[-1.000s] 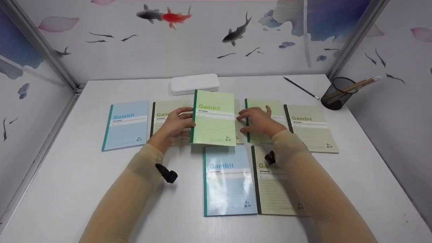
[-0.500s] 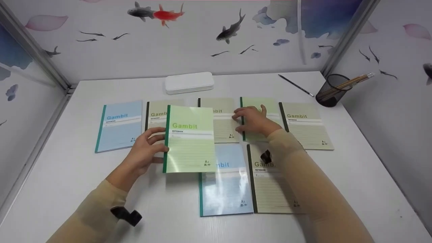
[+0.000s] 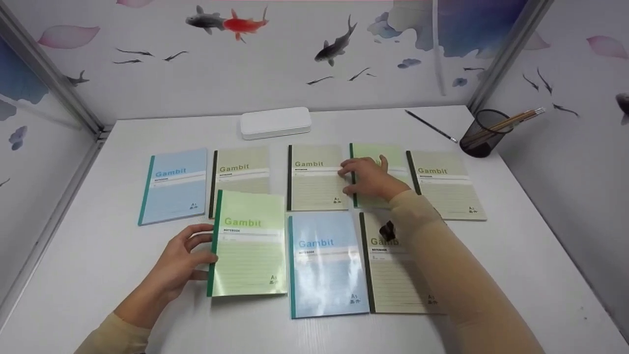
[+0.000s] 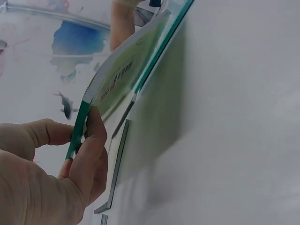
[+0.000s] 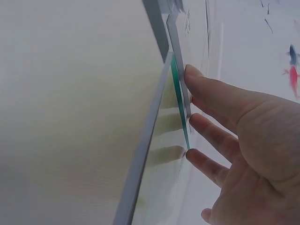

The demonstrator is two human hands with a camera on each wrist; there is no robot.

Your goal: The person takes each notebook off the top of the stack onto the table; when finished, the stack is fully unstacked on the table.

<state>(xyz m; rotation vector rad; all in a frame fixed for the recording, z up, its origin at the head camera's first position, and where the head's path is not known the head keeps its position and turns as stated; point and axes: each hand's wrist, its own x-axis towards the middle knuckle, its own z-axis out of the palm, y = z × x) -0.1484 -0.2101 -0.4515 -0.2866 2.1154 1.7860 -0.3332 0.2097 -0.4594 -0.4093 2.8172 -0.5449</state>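
My left hand (image 3: 172, 265) pinches a light green notebook (image 3: 248, 246) by its dark green spine, thumb on the cover and fingers underneath. In the left wrist view, the green notebook (image 4: 124, 70) is raised off the table, its shadow falling below. My right hand (image 3: 371, 177) reaches over another green notebook (image 3: 393, 152), which it partly covers. Its spread fingertips are at the right edge of a beige notebook (image 3: 314, 187). Seen from the right wrist, this hand (image 5: 229, 126) has its fingertips along the notebook edges. A blue notebook (image 3: 329, 265) lies just right of the held one.
Another blue notebook (image 3: 174, 189) lies at the back left, with a beige notebook (image 3: 241, 157) beside it. More beige notebooks lie at back right (image 3: 449, 191) and front right (image 3: 403, 285). Behind them are a white case (image 3: 276, 123), a pencil (image 3: 432, 126) and a mesh pencil cup (image 3: 484, 135).
My left hand has carried the green notebook down and left, from above the back middle beige notebook to left of the front blue one. The right hand stays over the other green notebook.
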